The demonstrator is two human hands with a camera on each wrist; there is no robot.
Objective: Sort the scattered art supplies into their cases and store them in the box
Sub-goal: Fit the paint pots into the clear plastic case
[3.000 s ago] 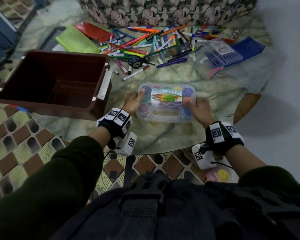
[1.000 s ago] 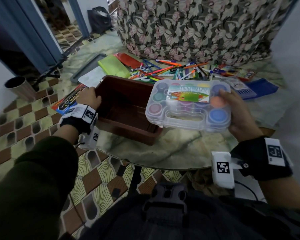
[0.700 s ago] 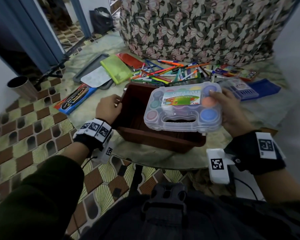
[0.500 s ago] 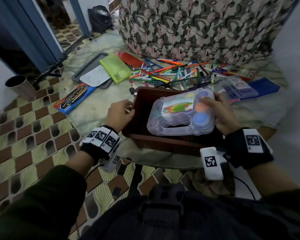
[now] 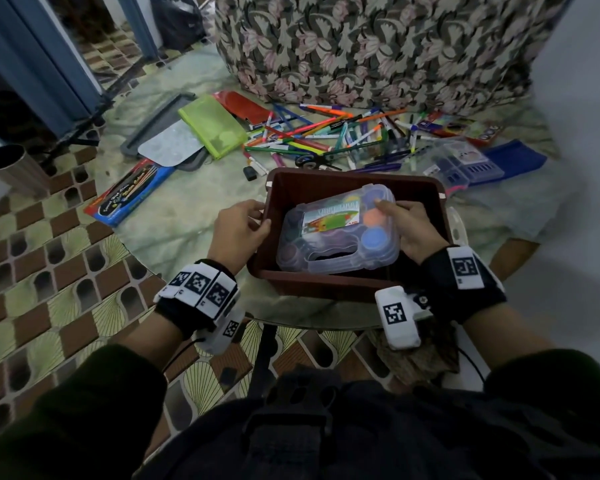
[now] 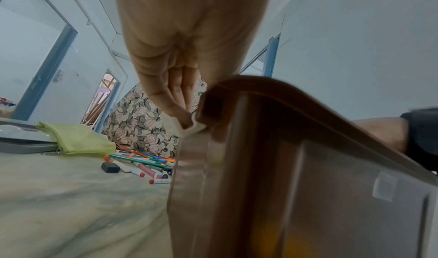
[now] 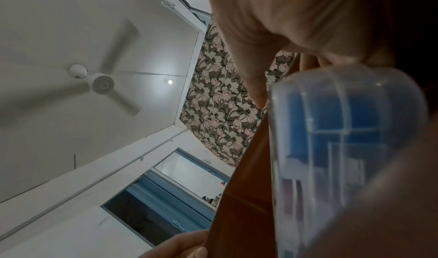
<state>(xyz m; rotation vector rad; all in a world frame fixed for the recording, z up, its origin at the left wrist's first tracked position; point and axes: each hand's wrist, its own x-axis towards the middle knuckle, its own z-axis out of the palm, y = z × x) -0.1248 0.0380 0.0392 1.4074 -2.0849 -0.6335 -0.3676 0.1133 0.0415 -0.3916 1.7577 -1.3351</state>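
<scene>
A clear plastic paint case (image 5: 338, 230) with round colour pots and a printed label sits tilted inside the brown box (image 5: 329, 284) at the table's near edge. My right hand (image 5: 404, 226) grips the case's right end, thumb on its lid; in the right wrist view the case (image 7: 336, 149) fills the right side. My left hand (image 5: 241, 225) holds the box's left rim, fingers curled round the rim (image 6: 213, 100) in the left wrist view. Several markers and pens (image 5: 329, 138) lie scattered beyond the box.
A lime-green pouch (image 5: 213, 128), a red folder (image 5: 241, 105), a grey tray (image 5: 160, 131) and a flat pencil pack (image 5: 129, 192) lie at the left. A clear case and a blue one (image 5: 471, 162) sit at the right. A floral-covered seat (image 5: 378, 46) stands behind the table.
My right hand has carried the paint case from above the table down into the brown box. My left hand has pulled the box toward the table's near edge and holds its rim.
</scene>
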